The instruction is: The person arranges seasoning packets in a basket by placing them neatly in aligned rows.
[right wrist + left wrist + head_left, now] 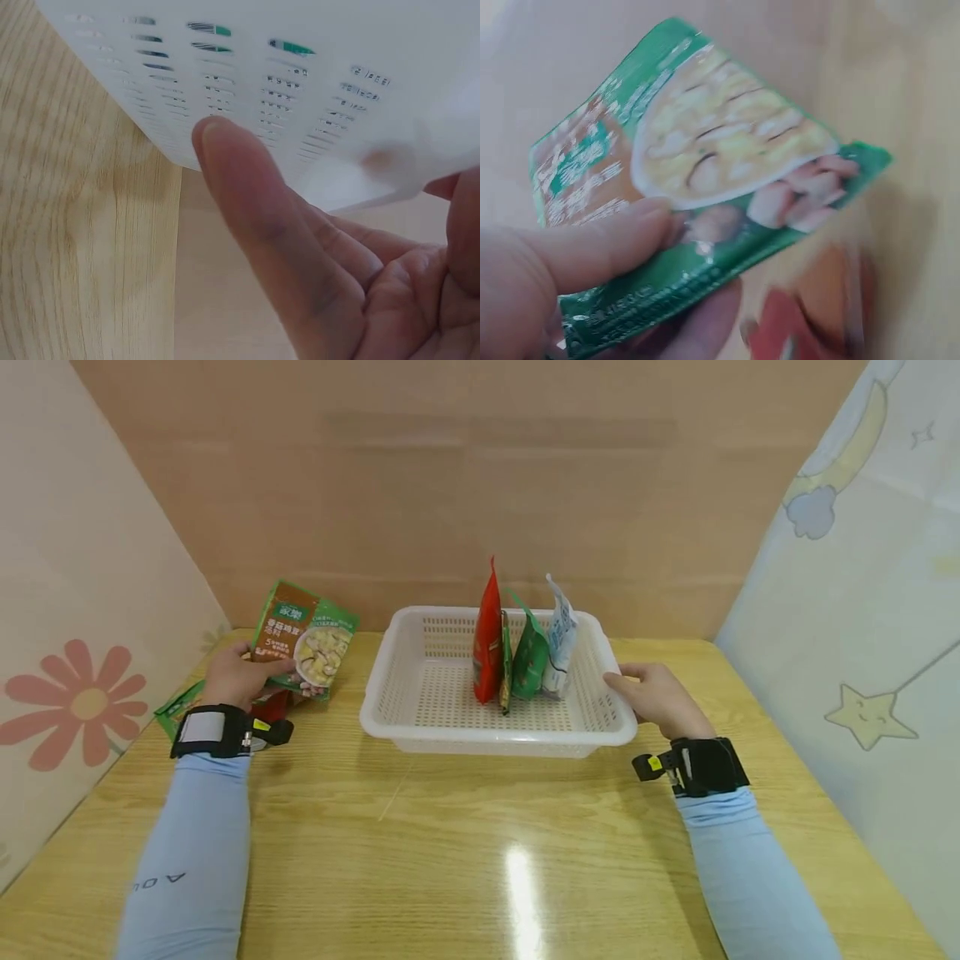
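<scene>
My left hand (236, 677) pinches a green and brown seasoning packet (322, 656) between thumb and fingers, raised at the back left. In the left wrist view the packet (735, 142) shows a bowl of food on its front. My right hand (660, 697) grips the right rim of a white plastic basket (491, 742). Seen from the right wrist, one finger of that hand (322, 277) extends along the slotted outer wall (225, 82). Inside the basket stand a red packet (488, 639), a thin green-yellow packet (506, 672), a green packet (531, 656) and a white-blue packet (561, 639).
Below my left hand lie another green packet (178, 708) and a red item (273, 706), both partly hidden. The wooden table (420, 843) meets a brown back wall (495, 510), with patterned panels (885, 610) at both sides.
</scene>
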`<state>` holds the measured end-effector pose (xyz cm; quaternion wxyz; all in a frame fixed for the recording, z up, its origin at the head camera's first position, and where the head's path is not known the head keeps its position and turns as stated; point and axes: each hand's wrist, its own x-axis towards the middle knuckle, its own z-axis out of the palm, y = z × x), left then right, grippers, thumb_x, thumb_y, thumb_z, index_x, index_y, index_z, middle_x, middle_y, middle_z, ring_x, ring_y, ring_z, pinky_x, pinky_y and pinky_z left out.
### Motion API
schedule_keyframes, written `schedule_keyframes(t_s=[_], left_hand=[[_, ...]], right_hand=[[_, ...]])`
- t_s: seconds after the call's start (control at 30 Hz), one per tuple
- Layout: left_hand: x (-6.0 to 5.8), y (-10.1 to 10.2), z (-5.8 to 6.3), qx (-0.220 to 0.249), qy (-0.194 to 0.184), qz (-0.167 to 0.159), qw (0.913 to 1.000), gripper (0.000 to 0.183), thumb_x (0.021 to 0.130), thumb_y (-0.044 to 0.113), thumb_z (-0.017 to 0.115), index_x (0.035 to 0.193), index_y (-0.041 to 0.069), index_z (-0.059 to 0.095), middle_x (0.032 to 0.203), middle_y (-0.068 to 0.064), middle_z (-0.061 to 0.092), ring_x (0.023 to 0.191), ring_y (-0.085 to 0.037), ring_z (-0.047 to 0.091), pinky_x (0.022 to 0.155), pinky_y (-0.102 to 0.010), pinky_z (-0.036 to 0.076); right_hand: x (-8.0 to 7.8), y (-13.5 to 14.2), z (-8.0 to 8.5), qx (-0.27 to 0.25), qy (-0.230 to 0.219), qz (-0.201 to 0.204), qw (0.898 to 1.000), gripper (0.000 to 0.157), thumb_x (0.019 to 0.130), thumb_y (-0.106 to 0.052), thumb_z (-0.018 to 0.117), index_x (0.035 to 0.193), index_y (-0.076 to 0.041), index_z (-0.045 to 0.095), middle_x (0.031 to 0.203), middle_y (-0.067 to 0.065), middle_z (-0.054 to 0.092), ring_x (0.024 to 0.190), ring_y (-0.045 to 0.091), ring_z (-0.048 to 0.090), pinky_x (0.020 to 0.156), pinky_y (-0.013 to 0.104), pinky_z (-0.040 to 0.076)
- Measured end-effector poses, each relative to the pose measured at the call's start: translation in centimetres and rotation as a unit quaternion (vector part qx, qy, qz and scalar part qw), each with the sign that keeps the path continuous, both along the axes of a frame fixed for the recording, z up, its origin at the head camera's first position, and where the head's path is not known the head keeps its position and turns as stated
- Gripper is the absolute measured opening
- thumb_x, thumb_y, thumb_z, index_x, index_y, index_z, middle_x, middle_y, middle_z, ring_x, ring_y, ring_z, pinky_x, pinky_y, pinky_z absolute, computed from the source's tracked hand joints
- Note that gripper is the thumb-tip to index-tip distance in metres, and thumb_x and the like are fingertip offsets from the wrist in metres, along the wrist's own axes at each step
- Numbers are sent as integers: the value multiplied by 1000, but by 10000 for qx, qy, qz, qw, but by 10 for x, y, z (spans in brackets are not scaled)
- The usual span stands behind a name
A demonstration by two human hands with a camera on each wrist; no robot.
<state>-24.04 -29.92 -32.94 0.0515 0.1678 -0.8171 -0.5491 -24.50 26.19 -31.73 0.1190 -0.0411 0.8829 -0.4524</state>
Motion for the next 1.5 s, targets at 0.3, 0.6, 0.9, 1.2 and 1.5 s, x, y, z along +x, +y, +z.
schedule_keyframes(t_s=[0.3, 0.6, 0.9, 1.2, 1.5], left_hand=[[12, 35, 31, 1230, 869, 295, 9882, 58, 83, 31, 79, 132, 18, 52, 109, 1, 59, 81, -6, 65, 62, -19, 53], [24, 85, 58, 2069, 1975, -278, 9578, 53, 81, 15, 82, 128, 9, 58, 110, -7, 63, 89, -15, 68, 68, -24, 57], [30, 133, 60, 2466, 2188, -1024, 9385, 50, 84, 8, 78, 129, 4, 57, 110, -10, 66, 90, -17, 70, 74, -29, 58], [35, 178, 48, 2325, 1864, -1560, 9417, 46, 90, 8, 74, 130, 5, 52, 112, -11, 64, 92, -19, 67, 78, -31, 58], [49, 213, 36, 2390, 1914, -2226, 9256, 44, 91, 7, 72, 131, 7, 54, 119, -14, 61, 102, -25, 62, 82, -31, 54]], right_hand=[[0, 1, -1, 24, 13, 54, 10000, 58, 103, -35, 52, 141, 8, 46, 118, 27, 63, 87, 22, 69, 71, 36, 59], [5, 6, 13, 238, 157, -84, 9996, 68, 103, -44, 48, 150, 3, 36, 141, 26, 49, 116, 38, 59, 89, 46, 54], [22, -4, 41, 404, 1137, -473, 9916, 67, 100, -52, 47, 151, -10, 41, 148, 18, 46, 116, 39, 60, 97, 56, 46], [36, -53, 48, -917, 1333, 539, 9854, 46, 103, -29, 55, 141, -4, 53, 122, 16, 66, 103, 23, 67, 83, 27, 56], [45, -89, 35, -2014, 791, 1402, 9662, 46, 101, -24, 60, 141, -2, 51, 127, 17, 62, 103, 29, 67, 86, 39, 56]])
